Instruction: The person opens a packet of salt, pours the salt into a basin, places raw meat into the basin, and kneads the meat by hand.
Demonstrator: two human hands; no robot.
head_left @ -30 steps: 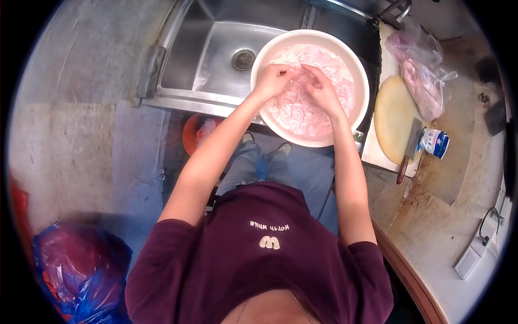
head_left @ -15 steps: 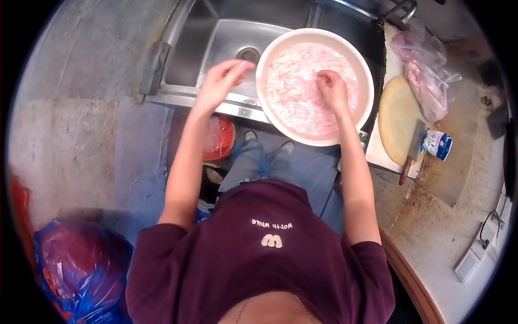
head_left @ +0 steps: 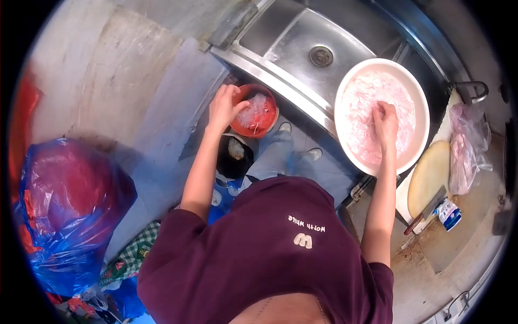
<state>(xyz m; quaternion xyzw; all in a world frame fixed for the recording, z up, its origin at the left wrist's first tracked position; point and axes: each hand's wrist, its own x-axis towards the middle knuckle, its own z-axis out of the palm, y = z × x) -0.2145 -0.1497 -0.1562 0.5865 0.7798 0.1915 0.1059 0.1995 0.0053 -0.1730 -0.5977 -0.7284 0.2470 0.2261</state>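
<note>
My left hand [head_left: 222, 110] is over the edge of a red bucket [head_left: 249, 131], its thumb and fingers apart and nothing seen in them. Pale, glossy scraps [head_left: 253, 112] lie in the bucket. My right hand [head_left: 386, 127] is over a large white basin [head_left: 345, 146] with its fingers bent together; whatever they may pinch is too small to make out. Pale pink raw meat pieces [head_left: 361, 100] in cloudy liquid fill the basin.
The basin rests at the right of a steel sink [head_left: 294, 40]. On the right lie a round chopping board [head_left: 429, 175], a cleaver [head_left: 431, 205], a blue-white packet [head_left: 449, 214] and bagged meat [head_left: 461, 156]. A black bin [head_left: 234, 162] and a large blue bag [head_left: 75, 210] stand on the left.
My left hand has moved from over the sink edge down to the red bucket. My right hand stays over the basin. The view has turned toward the left.
</note>
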